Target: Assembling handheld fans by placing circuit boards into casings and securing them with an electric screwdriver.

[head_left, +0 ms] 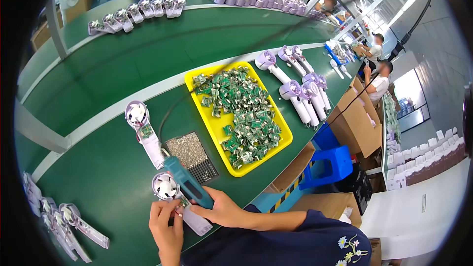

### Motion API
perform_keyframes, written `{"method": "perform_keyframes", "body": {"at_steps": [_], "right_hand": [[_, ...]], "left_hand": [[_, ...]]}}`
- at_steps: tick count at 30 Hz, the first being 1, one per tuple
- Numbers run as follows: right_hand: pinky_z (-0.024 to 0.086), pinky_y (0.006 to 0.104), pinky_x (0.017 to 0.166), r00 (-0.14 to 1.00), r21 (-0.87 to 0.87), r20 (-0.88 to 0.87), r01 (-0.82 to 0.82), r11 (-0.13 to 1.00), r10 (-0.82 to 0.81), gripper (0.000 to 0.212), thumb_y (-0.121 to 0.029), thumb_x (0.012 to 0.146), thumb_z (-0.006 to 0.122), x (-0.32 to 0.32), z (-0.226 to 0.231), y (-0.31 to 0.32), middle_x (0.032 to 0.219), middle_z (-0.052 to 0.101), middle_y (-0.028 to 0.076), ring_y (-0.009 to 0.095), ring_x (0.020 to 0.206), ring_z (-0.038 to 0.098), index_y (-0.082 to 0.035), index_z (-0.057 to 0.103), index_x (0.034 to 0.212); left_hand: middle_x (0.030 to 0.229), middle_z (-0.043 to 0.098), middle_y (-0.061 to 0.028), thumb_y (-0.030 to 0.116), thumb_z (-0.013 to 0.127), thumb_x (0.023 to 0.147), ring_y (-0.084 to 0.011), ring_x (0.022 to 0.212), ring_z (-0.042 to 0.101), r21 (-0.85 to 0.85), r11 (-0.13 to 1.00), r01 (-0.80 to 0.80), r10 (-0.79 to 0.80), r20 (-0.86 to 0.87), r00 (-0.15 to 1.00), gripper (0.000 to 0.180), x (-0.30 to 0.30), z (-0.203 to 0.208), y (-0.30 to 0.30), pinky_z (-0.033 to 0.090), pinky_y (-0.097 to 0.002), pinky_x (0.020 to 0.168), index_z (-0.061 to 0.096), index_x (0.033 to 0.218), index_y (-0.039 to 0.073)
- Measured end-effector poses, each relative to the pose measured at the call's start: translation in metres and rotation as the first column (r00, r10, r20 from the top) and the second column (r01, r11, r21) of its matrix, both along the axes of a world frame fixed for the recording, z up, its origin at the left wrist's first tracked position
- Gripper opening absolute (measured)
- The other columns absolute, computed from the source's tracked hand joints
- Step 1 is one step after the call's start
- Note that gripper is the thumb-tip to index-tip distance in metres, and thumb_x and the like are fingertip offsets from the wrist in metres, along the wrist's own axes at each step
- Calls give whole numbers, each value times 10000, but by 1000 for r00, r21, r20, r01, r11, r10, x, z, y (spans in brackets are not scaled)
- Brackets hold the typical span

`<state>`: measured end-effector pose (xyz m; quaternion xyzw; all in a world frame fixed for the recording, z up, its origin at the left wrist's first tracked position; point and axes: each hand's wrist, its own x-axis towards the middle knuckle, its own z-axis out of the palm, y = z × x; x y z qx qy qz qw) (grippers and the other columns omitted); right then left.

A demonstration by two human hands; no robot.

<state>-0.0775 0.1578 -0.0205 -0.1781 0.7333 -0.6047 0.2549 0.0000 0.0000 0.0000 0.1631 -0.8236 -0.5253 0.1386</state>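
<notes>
My right hand (225, 210) is wrapped round a teal electric screwdriver (189, 183), whose front end points up and left, beside a black tray of tiny screws (187, 150). Under the tool lies an opened handheld fan (198, 222), its white blades in a pale purple ring and its handle shell exposed. My left hand (166, 222) is closed at the fan's handle, thumb and fingers pinching near the small circuit board; what exactly sits between the fingertips is hidden. Just beyond, another opened fan (150, 145) shows a green board in its handle.
A yellow tray (238, 171) piled with green circuit boards stands right of the screws. Several assembled purple-white fans (295, 93) lie farther right; several opened ones (66, 224) at the left. A white rail (118, 99) divides the green bench. A blue stool (327, 167) and co-workers are at the right.
</notes>
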Motion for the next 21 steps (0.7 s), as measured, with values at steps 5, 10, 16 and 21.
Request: {"method": "perform_keyframes", "body": {"at_steps": [5,10,16,21], "right_hand": [[295,219,382,821,-140,571,105,985,-7,201,-133,915,712,-3,22,0,626,509,-38,36,423,419,-83,538,1003],[302,217,387,706,-163,708,138,977,19,212,-145,894,740,5,22,-5,660,516,-47,24,445,427,-96,552,978],[283,216,400,768,-103,640,109,989,-18,191,-141,898,735,4,28,-11,635,517,-38,22,459,419,-103,573,994],[283,222,388,690,-250,722,192,949,51,158,-64,928,682,9,22,-15,681,543,-10,35,447,428,-77,538,992]], "left_hand": [[893,571,-94,-75,673,824,-153,753,583,135,971,-195,207,-79,975,118,6,-16,20,470,-232,601,634,925,-27],[926,560,-80,-81,662,835,-130,738,543,210,924,-319,356,-168,919,124,15,-24,31,437,-220,598,651,939,-15],[954,556,-69,-82,692,834,-117,778,546,218,867,-449,487,-176,855,140,17,-20,33,422,-213,598,706,949,-4],[1064,593,-79,-87,678,852,-86,763,587,323,815,-482,540,-122,833,136,13,-5,36,473,-201,621,707,972,-29]]}}
